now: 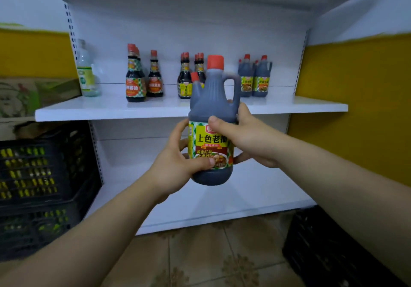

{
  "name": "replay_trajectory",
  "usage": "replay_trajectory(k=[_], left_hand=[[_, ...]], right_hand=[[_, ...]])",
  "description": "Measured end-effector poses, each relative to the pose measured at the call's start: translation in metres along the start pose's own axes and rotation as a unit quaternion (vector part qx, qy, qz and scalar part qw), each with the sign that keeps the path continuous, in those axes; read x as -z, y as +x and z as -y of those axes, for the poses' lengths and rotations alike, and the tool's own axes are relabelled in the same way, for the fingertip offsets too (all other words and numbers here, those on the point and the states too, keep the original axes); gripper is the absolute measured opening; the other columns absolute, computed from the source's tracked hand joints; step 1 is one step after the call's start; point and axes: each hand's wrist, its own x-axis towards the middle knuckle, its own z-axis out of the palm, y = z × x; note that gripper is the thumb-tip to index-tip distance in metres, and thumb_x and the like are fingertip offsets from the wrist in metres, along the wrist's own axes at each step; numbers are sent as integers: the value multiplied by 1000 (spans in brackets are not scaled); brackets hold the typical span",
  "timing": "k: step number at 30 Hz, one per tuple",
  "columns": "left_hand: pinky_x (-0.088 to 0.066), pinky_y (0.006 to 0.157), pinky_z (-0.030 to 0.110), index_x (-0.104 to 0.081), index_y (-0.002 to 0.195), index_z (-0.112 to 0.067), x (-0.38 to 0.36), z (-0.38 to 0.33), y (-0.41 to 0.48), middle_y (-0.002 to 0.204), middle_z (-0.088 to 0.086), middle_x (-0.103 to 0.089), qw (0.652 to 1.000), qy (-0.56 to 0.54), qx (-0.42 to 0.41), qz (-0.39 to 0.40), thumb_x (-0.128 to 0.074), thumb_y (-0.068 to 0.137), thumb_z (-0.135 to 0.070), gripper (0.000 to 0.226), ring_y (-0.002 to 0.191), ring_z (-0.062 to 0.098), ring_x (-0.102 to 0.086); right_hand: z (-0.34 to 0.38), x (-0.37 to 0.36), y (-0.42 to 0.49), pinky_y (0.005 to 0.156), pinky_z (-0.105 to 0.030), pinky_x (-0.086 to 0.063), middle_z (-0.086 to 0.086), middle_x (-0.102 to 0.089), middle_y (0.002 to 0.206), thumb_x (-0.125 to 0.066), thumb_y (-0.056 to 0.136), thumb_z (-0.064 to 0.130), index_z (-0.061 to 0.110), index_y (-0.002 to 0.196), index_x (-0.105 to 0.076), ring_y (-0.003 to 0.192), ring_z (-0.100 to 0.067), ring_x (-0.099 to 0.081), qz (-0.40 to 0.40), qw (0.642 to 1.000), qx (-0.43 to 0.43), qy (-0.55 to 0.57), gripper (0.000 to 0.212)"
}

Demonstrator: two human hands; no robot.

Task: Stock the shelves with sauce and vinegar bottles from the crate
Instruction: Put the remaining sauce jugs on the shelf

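a black crate (40,175) sits at the far left, and a pale bottle (85,71) stands at the left end of the middle shelf (89,112). in the centre the left hand (178,164) wraps the lower label of a dark handled sauce jug (211,100) while the right hand (251,140) clasps its shoulder, holding it upright in the air before the shelf edge. further right stand matching jugs (255,80), likely its destination, since the bottles are grouped by kind.

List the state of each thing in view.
Dark handled sauce jug with red cap: upright, capped, held in both hands.
Left hand: grips the jug's lower label.
Right hand: grips the jug's upper label.
Slim dark red-capped bottles on the white shelf: upright.
Clear plastic bottle: upright.
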Motion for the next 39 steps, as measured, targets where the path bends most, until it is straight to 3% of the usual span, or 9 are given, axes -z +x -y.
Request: replay_trajectory(k=[4, 10, 13, 16, 23, 27, 30, 35, 39], left_hand=[[-56, 72, 25, -32, 116, -58, -50, 14, 82, 118, -8, -59, 999, 0, -8, 33, -75, 75, -2, 82, 91, 9, -69], [-55, 71, 18, -23, 129, -51, -118, 23, 216, 113, -11, -57, 997, 43, -31, 62, -74, 78, -5, 86, 95, 7, -65], [-55, 83, 28, -20, 142, -42, -148, 23, 278, 119, -7, -56, 994, 72, -49, 62, -74, 78, -5, 91, 102, 11, -63], [-53, 87, 33, -16, 146, -37, -175, 29, 331, 121, -4, -53, 994, 86, -56, 47, -74, 78, -5, 95, 105, 14, -61], [-54, 66, 16, -12, 147, -36, -208, 63, 408, 120, -5, -50, 995, 94, -22, 36, -70, 80, -2, 95, 94, 6, -60], [-51, 85, 27, -5, 149, -37, -210, 73, 438, 111, -13, -50, 993, 114, -10, 37, -70, 81, -4, 99, 103, 11, -59], [-48, 95, 32, 0, 149, -37, -207, 81, 453, 118, -9, -49, 988, 152, -6, 33, -70, 83, -9, 100, 110, 16, -57], [-41, 105, 35, 8, 149, -39, -192, 103, 476, 131, -6, -54, 969, 245, 27, 36, -66, 86, -38, 98, 118, 15, -53], [-35, 106, 31, -4, 150, -35, -186, 113, 492, 137, -1, -51, 954, 284, 92, 38, -57, 88, -51, 83, 122, 21, -51]], right_hand=[[-28, 70, 49, 74, -46, -56, 17, -56, 103, -65, 87, 42, 34, 125, -30, 95, -12, -60, -41, 999, -4, 13, 52], [-65, 173, 133, 73, -41, -56, 12, -58, 104, -66, 89, 32, 30, 123, -36, 92, -11, -62, -106, 993, 44, 24, 45], [-75, 222, 176, 71, -38, -54, 15, -54, 98, -65, 90, 30, 31, 121, -34, 88, -9, -59, -108, 992, 70, 9, 44], [-87, 266, 218, 77, -43, -54, 15, -53, 99, -65, 90, 31, 31, 124, -33, 92, -13, -58, -103, 992, 76, 3, 46], [-133, 309, 291, 91, -49, -52, 1, -57, 118, -67, 89, 26, 27, 125, -35, 107, -23, -60, -97, 994, 56, 15, 48], [-145, 321, 319, 87, -41, -52, 0, -57, 122, -66, 90, 25, 25, 133, -35, 106, -21, -59, -97, 993, 57, 24, 54], [-153, 320, 339, 84, -35, -53, 1, -56, 125, -65, 91, 25, 25, 138, -33, 106, -19, -59, -97, 993, 62, 32, 58], [-169, 312, 371, 97, -46, -50, 1, -57, 129, -73, 84, 28, 30, 136, -34, 113, -20, -58, -102, 992, 67, 23, 65], [-178, 311, 393, 97, -49, -50, 2, -57, 130, -74, 83, 31, 32, 135, -35, 115, -21, -58, -105, 992, 67, 21, 65]])
